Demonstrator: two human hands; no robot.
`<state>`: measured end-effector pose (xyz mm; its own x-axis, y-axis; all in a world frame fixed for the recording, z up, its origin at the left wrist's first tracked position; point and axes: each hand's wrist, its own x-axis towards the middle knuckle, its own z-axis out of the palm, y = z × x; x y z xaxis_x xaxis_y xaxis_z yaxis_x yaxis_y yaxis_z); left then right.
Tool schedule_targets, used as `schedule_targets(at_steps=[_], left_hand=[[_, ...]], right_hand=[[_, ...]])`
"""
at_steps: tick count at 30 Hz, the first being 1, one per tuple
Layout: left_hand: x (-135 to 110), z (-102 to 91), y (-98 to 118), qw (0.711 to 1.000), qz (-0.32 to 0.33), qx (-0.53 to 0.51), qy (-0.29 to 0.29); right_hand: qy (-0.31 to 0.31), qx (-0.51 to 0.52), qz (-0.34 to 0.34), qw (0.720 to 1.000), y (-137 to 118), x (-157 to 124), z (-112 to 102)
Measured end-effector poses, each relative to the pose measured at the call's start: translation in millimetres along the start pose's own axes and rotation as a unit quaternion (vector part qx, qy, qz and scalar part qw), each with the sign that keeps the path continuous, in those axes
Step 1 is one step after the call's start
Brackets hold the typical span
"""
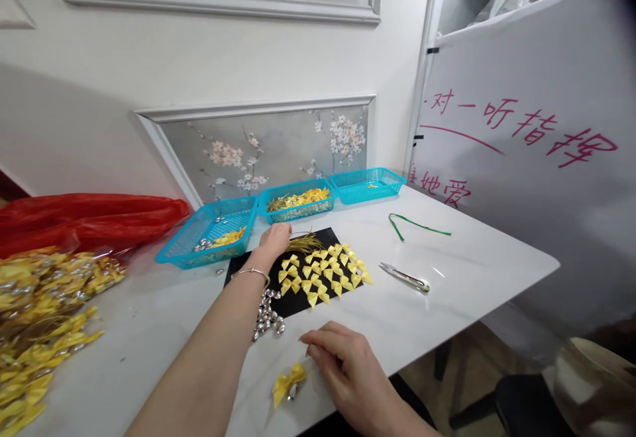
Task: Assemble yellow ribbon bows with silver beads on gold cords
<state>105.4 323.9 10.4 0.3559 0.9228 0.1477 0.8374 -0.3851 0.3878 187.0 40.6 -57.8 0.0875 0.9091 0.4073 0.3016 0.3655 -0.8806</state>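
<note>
My left hand [275,242] reaches across a black mat [293,304], its fingers pinched at a bundle of thin gold strands [305,243]; one strand seems to stick out from the fingertips. Rows of small yellow ribbon bows [328,266] lie on the mat beside it. Under my left forearm is a pile of silver beads [268,318], partly covered by the arm. Near the front edge of the table my right hand [345,361] rests with curled fingers, thumb and forefinger close together; anything between them is too small to make out. Just left of it lies a yellow bow with a silver bead [289,384].
Three blue baskets [171,251] stand along the wall, with yellow and silver pieces inside. Thread snips [405,278] and a green ribbon [420,225] lie to the right. A red bag [89,218] and heaped finished bows [40,331] fill the left.
</note>
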Motion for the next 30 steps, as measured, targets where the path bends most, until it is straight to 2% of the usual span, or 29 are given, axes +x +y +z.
schedule_targets(at_steps=[3,7,10,13,15,18,23,27,30], left_hand=[[-2.9,-9.9,0.2,0.998,-0.011,-0.055,0.033],[-6.6,-32.7,2.9,0.983,-0.034,-0.153,0.090],[-16.3,-51.9,8.0,0.958,-0.059,-0.245,0.133],[-38.7,-66.5,17.3,0.922,-0.083,-0.343,0.156],[-62.1,-72.2,25.3,0.897,-0.091,-0.405,0.151],[-109.6,-73.4,37.8,0.863,-0.088,-0.481,0.123],[-210.6,-54.6,54.4,0.820,-0.074,-0.563,0.069],[-279.8,-38.2,56.5,0.811,-0.116,-0.574,-0.016],[-308.2,-34.3,51.2,0.812,-0.165,-0.557,-0.050]], right_hand=[[0.010,0.010,-0.001,1.000,0.1,0.0,0.9],[0.028,0.045,0.003,0.999,5.5,-1.1,2.9],[0.034,0.092,0.010,0.995,13.7,-0.8,5.1],[0.035,0.144,0.026,0.989,20.3,0.8,5.7],[0.040,0.177,0.045,0.982,21.8,2.3,4.2],[0.050,0.219,0.079,0.971,19.4,4.7,-0.9],[0.062,0.259,0.102,0.959,5.4,8.1,-10.4],[0.038,0.262,0.097,0.959,-9.8,8.4,-15.0],[0.006,0.265,0.085,0.961,-21.2,7.7,-15.0]])
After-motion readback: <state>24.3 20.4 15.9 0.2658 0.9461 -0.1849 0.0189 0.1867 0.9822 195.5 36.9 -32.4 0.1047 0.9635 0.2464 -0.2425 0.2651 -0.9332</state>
